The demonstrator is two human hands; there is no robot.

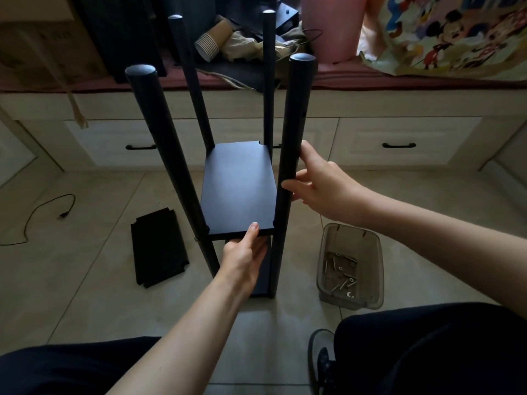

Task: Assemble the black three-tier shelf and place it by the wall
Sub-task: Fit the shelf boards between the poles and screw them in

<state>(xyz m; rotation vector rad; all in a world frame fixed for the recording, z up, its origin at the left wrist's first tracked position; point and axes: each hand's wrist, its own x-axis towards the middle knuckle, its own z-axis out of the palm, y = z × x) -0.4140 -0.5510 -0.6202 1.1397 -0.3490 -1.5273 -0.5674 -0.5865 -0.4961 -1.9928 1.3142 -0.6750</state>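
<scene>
The black shelf frame stands upright on the tiled floor, with several round posts rising toward me. A black middle board (238,189) sits level between the posts. Below it a lower board (263,276) is partly hidden. My left hand (243,258) grips the middle board's near edge, thumb on top and fingers underneath. My right hand (319,183) rests on the near right post (293,132), fingers mostly straight, thumb against it. A third black board (158,246) lies flat on the floor to the left.
A clear plastic tub (368,302) holding several screws sits on the floor at the right. A black cable (42,212) lies at far left. White drawers (399,138) under a cluttered bench stand behind. My knees and a shoe (322,363) fill the bottom.
</scene>
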